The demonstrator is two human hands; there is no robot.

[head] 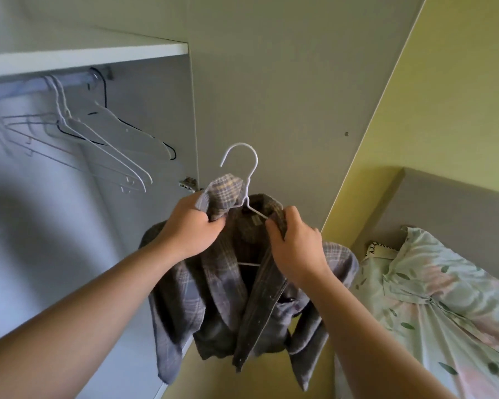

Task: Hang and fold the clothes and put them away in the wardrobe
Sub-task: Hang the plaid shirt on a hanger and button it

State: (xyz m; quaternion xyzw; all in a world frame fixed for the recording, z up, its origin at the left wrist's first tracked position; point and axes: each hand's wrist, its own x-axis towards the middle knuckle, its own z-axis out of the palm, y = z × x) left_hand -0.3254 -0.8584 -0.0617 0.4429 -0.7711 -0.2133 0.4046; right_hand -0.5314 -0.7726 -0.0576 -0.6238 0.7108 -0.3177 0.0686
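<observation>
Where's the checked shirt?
The shirt is mid head view on a white hanger, gripped by left hand and right hand, right of the empty hangers.

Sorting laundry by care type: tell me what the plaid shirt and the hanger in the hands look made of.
Plaid shirt: soft woven cloth, likely cotton flannel; matte, drapes in limp folds.
Hanger: thin wire, seemingly white-coated metal; slim, smooth hook.
</observation>
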